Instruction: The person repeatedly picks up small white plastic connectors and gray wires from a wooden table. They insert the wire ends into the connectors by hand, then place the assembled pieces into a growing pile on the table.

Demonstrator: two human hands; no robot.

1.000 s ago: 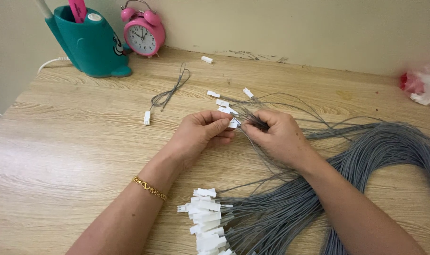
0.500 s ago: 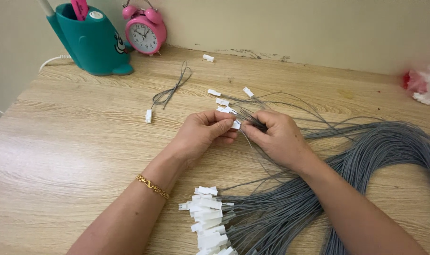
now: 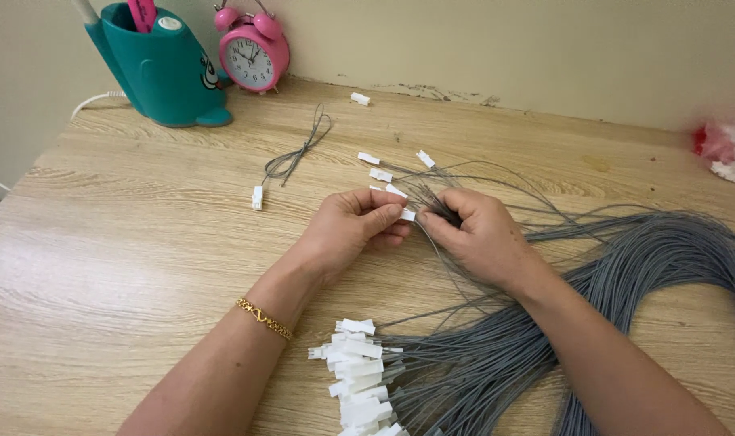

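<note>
Connector (image 3: 406, 215), small and white, sits at centre frame, pinched by your left hand (image 3: 353, 228); your right hand (image 3: 476, 234) pinches the grey wires (image 3: 436, 203) entering it. Keep both grips close to the joint and push straight, above the wooden surface (image 3: 125, 266).

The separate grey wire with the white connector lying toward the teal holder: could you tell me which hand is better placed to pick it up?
Probably the left hand: the wire's connector lies on its side, nearer it. The right hand sits farther away and would have to cross over.
</note>
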